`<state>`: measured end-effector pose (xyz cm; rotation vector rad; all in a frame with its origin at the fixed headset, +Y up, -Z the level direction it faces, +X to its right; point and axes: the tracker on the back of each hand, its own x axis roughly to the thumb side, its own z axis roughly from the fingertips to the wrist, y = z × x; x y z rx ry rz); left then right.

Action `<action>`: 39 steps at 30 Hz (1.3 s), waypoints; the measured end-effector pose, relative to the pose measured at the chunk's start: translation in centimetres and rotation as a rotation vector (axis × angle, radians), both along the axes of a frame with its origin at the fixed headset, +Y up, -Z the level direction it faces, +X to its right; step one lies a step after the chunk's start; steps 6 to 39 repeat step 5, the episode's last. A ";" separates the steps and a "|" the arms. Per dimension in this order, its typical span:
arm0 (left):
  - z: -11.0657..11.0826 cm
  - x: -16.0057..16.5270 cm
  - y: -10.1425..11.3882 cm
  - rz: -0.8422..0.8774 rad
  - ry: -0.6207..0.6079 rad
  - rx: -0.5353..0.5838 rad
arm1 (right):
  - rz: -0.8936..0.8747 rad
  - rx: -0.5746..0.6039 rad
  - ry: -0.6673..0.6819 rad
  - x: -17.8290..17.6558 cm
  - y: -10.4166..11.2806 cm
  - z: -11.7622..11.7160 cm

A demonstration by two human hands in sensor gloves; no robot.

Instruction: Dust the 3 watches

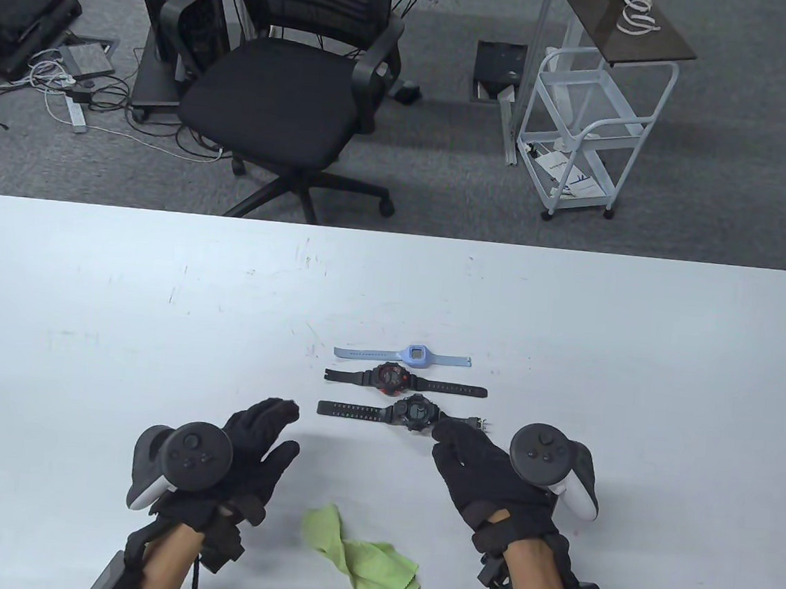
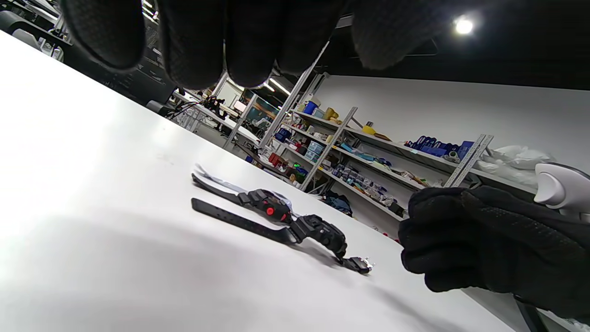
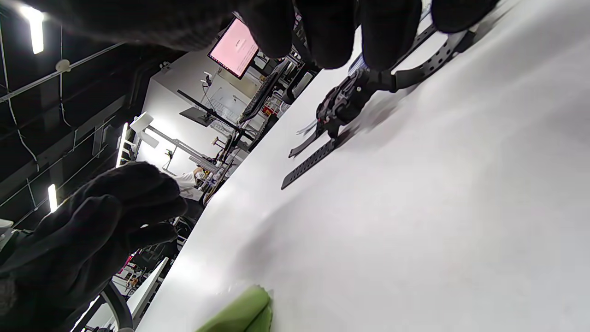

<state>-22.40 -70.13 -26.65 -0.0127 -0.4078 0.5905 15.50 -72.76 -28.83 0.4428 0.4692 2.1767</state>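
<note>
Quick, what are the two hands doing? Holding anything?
Left hand: open, fingers relaxed, holding nothing.
Right hand: open, holding nothing, fingertips beside the nearest black plastic watch.

Three watches lie flat in front of me on the white worktop, straps stretched out sideways, stacked in a neat row from far to near. Farthest is the light blue watch (image 1: 409, 356) with a square face. Just beside it sits the black watch with red accents (image 1: 404, 381). Nearest is the all-black watch (image 1: 401, 415), its metal buckle at the right end. My crumpled green cloth (image 1: 360, 550) lies nearer still, apart from them.
</note>
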 end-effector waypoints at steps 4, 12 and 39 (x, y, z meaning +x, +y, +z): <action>-0.2 -0.1 -0.4 -0.004 0.005 -0.015 | -0.019 0.001 0.000 0.1 0.0 -0.1; -0.3 -0.1 -0.5 -0.008 0.005 -0.020 | -0.022 -0.004 0.000 0.1 -0.1 -0.1; -0.3 -0.1 -0.5 -0.008 0.005 -0.020 | -0.022 -0.004 0.000 0.1 -0.1 -0.1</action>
